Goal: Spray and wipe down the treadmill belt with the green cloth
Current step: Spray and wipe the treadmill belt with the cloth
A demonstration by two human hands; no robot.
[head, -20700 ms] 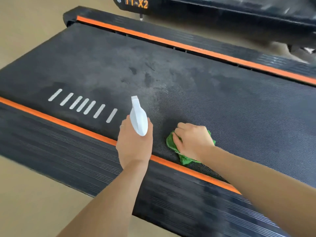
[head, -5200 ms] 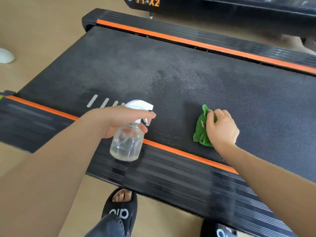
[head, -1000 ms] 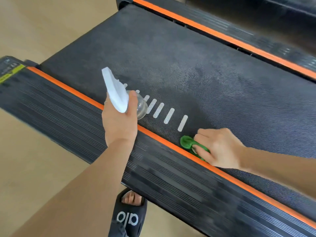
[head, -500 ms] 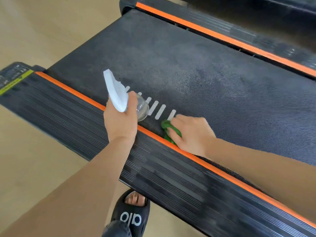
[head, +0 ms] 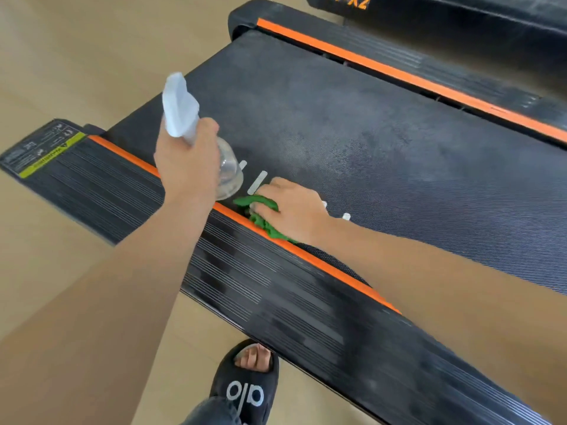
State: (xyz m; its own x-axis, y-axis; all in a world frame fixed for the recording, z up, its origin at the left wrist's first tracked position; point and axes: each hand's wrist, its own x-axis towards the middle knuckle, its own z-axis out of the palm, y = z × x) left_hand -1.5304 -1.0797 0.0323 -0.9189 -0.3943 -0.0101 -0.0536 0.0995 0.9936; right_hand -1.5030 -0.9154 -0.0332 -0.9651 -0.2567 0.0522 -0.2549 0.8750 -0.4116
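The black textured treadmill belt [head: 383, 142] runs diagonally across the view, dusty grey in patches. My right hand [head: 291, 207] presses the crumpled green cloth [head: 260, 214] onto the belt's near edge, right against the near orange stripe [head: 322, 265] and over the row of white dashes [head: 257, 182]. My left hand [head: 187, 164] holds a clear spray bottle [head: 225, 171] with a white trigger head [head: 179, 107] just left of the cloth, above the belt edge, nozzle pointing away from me.
The near black ribbed side rail [head: 276, 302] lies between me and the belt, with a yellow-green warning label [head: 46, 154] at its left end. A far orange-striped rail [head: 399, 72] borders the other side. My foot in a black slipper [head: 245, 384] stands on the beige floor [head: 76, 56].
My right hand has slid the green cloth leftward along the belt's near edge over the white dashes, closing in on the spray bottle. The left hand keeps the bottle raised.
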